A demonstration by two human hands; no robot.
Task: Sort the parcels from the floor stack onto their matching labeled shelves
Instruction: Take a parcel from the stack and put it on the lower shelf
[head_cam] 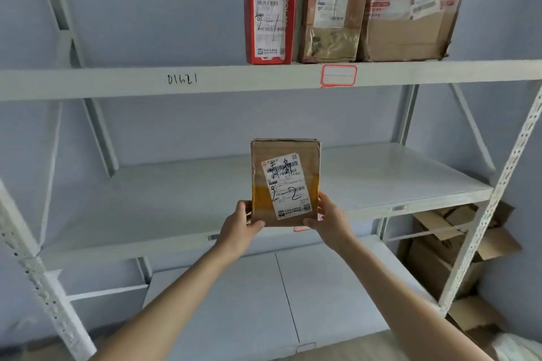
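Note:
A small brown cardboard parcel (284,182) with a white label handwritten "2-2" stands upright at the front edge of the middle shelf (381,173). My left hand (243,223) grips its lower left corner and my right hand (325,217) grips its lower right corner. On the upper shelf (205,82) stand three parcels marked "2-1": a red box (269,25), a taped brown box (331,12) and a large brown box (413,3). A red-bordered tag (338,75) sticks on the upper shelf's front edge.
The white metal rack has a perforated upright (498,193) at the right and another (44,287) at the left. A lower shelf (264,296) lies beneath my arms. Opened cardboard boxes (448,246) are piled on the floor at the right, behind the upright.

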